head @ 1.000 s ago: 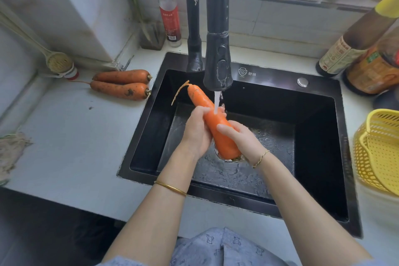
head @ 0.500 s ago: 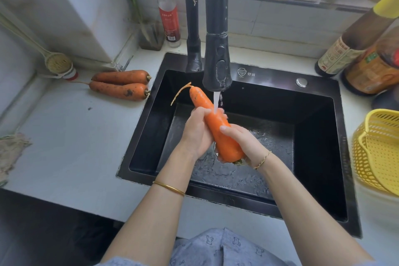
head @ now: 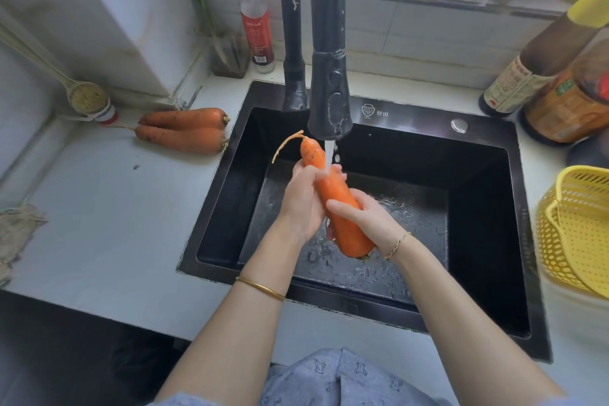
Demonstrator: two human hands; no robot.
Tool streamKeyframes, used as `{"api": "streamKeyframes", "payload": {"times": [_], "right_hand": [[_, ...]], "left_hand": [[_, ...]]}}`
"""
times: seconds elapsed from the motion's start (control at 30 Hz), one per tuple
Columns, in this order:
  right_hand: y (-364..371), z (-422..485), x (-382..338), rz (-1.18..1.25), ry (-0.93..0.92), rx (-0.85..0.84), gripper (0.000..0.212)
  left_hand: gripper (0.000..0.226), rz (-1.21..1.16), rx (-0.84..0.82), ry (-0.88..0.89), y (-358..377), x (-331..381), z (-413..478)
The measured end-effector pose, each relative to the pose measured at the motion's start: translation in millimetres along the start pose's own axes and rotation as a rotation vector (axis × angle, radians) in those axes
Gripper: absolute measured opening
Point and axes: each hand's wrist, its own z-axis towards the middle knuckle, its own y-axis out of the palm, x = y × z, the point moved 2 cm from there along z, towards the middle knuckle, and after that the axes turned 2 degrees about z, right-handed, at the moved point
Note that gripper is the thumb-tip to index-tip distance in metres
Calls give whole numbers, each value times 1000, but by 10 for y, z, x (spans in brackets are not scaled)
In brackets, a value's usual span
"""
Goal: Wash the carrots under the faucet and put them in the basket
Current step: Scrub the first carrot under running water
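**A:** Three carrots in all. One carrot (head: 336, 204) is over the sink (head: 412, 115). A pair (head: 184, 130) lies touching on the table (head: 99, 224) to its left, dull with soil.

**B:** Where exactly is the first one?

**A:** Under the faucet (head: 329, 102), held from both sides. The left grip (head: 301, 204) wraps its upper half and the right grip (head: 365, 221) curls round the thick end. The water (head: 330, 155) strikes it beside the left fingers.

**B:** Which way does it run?

**A:** Thin tip up and away toward the spout, crown down toward the person. It is bright orange, wet and smooth, with a thin root tail curling off the tip.

**B:** And the basket?

**A:** The basket (head: 580, 241) is yellow and sits on the table right of the sink, well apart from the carrot. The right grip is the nearer one, so I judge it would carry the carrot over, crown first.

**B:** Anything in it?

**A:** Hard to say, since the frame edge cuts it. The part showing looks empty.
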Motion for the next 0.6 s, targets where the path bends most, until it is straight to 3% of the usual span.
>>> {"api": "streamKeyframes", "payload": {"times": [0.17,0.4,0.53,0.6], "right_hand": [[-24,-31,-14,38,60,-45,34],[-51,-61,-32,22,57,-69,44],[-83,-82,-37,-56,54,-45,44],[-89,-75,-25,-92,53,-26,40]], "left_hand": [[35,-17,34,-19,-29,19,49],[34,27,11,-10,-16,25,13],[66,55,24,8,-19,20,5],[72,40,20,11,-19,13,3]]}}
